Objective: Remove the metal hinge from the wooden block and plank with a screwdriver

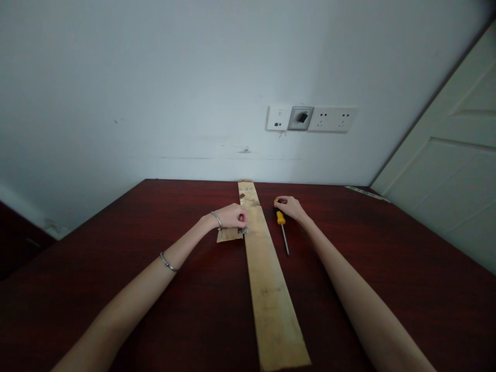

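A long pale wooden board (267,289) runs from the wall towards me over the dark red table. Against its left edge lies a short wooden piece (228,236), partly under my left hand (233,216). The fingers of that hand are closed just above a small metal piece (243,231) at the joint of the two woods; what they pinch, if anything, is hidden. To the right of the board, my right hand (289,205) has its fingers closed on the handle end of a yellow and black screwdriver (281,219). Its metal shaft points towards me.
The table (174,320) meets a white wall (186,93) at the back. Wall sockets (327,119) are mounted above the far edge. A thin pale strip (366,193) lies at the back right corner, near a white panelled door (445,170).
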`<state>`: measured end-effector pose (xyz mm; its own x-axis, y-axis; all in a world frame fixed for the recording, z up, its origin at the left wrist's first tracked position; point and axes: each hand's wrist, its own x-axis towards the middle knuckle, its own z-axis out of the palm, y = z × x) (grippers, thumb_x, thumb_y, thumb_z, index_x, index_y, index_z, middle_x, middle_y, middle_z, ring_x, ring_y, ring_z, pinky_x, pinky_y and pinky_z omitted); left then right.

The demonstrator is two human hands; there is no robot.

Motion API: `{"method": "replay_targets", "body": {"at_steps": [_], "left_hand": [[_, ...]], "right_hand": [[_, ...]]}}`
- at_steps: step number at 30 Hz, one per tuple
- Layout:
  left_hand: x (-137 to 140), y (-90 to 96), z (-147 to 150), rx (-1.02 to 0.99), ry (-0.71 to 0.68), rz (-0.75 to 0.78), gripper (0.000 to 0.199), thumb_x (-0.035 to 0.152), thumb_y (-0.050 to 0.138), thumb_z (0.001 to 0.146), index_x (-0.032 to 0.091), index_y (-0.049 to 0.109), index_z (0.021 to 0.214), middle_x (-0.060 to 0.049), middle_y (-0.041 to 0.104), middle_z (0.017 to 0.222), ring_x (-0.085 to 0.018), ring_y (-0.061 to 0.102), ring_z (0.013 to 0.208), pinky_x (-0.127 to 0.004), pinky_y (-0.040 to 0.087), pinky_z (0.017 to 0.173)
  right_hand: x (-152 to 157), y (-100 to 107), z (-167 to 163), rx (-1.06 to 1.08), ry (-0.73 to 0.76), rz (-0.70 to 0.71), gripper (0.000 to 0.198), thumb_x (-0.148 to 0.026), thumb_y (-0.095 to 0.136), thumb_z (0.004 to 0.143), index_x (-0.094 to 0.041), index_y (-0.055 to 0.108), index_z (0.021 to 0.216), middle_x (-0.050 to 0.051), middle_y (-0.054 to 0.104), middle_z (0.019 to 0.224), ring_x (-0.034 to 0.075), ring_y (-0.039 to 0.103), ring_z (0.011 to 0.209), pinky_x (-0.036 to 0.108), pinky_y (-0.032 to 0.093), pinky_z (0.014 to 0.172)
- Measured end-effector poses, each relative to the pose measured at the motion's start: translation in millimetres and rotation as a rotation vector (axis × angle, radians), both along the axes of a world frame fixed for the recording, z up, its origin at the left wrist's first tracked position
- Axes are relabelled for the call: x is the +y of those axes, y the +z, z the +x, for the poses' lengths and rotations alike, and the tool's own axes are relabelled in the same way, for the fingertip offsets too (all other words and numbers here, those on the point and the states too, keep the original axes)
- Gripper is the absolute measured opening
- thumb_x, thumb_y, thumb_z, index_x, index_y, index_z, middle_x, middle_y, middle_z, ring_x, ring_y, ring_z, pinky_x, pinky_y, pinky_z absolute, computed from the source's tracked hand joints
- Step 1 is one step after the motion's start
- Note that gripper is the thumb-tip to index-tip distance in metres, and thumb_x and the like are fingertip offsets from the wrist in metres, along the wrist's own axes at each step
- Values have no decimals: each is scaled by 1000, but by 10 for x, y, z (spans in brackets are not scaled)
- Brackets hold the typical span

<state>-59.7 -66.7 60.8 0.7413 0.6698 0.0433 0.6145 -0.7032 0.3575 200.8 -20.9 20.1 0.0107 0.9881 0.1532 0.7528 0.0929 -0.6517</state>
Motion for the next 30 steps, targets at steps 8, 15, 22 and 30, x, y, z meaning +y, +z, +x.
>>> {"method": "replay_targets", "body": {"at_steps": [8, 15, 22, 30], "left_hand": [[46, -50, -38, -49, 11, -64, 7, 9, 63, 70, 13, 68, 72, 1, 62, 71, -10, 54, 62, -17, 41, 58], [-7, -23, 37, 42, -5, 43, 8, 8, 61, 68, 13, 66, 67, 0, 61, 69, -11, 53, 61, -19, 40, 59], [-41, -3, 84, 177, 0, 157, 3, 13, 60, 70, 15, 61, 68, -1, 61, 68, -13, 51, 61, -22, 37, 58], [-14, -58, 61, 157, -9, 127, 3, 14, 61, 70, 15, 59, 68, 0, 59, 69, -13, 51, 63, -21, 37, 58]], "right_hand": [[35, -46, 13, -11, 6, 15, 37, -32, 61, 72, -16, 71, 103, 7, 71, 95, 20, 65, 89, 26, 46, 79], [20, -30, 13, -28, 3, 11, 38, -34, 61, 73, -15, 70, 104, 9, 71, 95, 21, 65, 88, 28, 47, 79], [34, -40, 12, -46, 8, 21, 38, -34, 61, 73, -14, 70, 104, 10, 71, 95, 22, 65, 89, 29, 47, 79], [51, -60, 20, -50, 17, 32, 36, -34, 61, 73, -15, 70, 103, 10, 71, 99, 22, 65, 92, 29, 47, 82]]}}
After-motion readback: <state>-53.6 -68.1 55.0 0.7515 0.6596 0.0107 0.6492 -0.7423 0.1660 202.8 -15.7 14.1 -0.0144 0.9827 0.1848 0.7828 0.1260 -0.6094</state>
